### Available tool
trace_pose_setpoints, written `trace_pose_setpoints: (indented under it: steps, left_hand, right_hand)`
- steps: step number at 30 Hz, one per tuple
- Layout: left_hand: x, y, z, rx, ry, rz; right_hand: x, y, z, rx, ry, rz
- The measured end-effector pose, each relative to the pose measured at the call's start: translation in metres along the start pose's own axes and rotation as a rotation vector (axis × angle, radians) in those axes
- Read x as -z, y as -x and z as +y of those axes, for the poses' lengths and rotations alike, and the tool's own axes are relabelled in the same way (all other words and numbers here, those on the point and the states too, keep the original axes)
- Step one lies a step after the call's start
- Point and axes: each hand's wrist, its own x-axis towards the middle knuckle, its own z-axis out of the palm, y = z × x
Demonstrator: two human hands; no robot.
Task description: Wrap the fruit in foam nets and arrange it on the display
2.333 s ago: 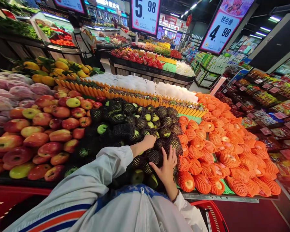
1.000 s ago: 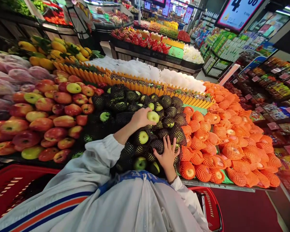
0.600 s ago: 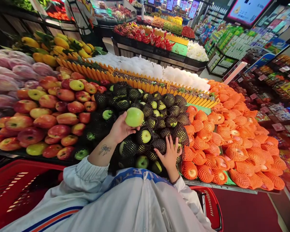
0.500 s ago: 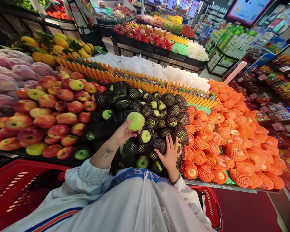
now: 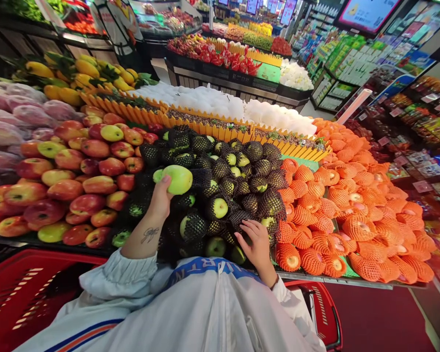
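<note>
A bare green apple [image 5: 180,180] is in my left hand [image 5: 161,198], which holds it above the left part of the pile, thumb on its near side. Beneath and around it lie green apples in black foam nets [image 5: 220,208], several with their tops showing. My right hand [image 5: 255,242] rests with fingers spread on the netted apples at the pile's right side, touching a dark net [image 5: 240,218]; it grips nothing that I can see.
Red-yellow apples [image 5: 88,204] are heaped on the left, orange-netted fruit [image 5: 352,195] on the right. A low yellow picket fence [image 5: 205,126] runs behind. Red baskets stand at my left [image 5: 33,293] and right [image 5: 324,313]. A person [image 5: 113,29] stands beyond the mangoes [image 5: 84,68].
My left hand has carried the green apple to the left, away from the middle of the pile. My right hand has shifted slightly left and down, its fingers more bent.
</note>
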Motion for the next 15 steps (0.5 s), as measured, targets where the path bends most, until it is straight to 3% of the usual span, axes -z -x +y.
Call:
trace_pose_setpoints:
  steps: [3,7,10,12,15]
  left_hand:
    - [0.009,-0.003,-0.002,0.013,-0.039,0.009]
    - [0.006,0.008,0.003,-0.222,-0.432,-0.195]
    - [-0.007,0.016,0.001,-0.331,-0.735,-0.281]
    - [-0.015,0.018,-0.003,-0.331,-0.819,-0.283]
    - [-0.022,0.015,-0.005,-0.313,-0.812,-0.204]
  right_hand:
    - [-0.005,0.001,0.000,-0.048,0.021,-0.068]
    - [-0.010,0.002,0.001,-0.042,0.037,-0.141]
    - [-0.010,0.001,0.000,0.010,0.066,-0.229]
    - [-0.009,0.002,0.000,0.036,0.074,-0.258]
    - [-0.007,0.005,0.001,0.046,0.037,-0.192]
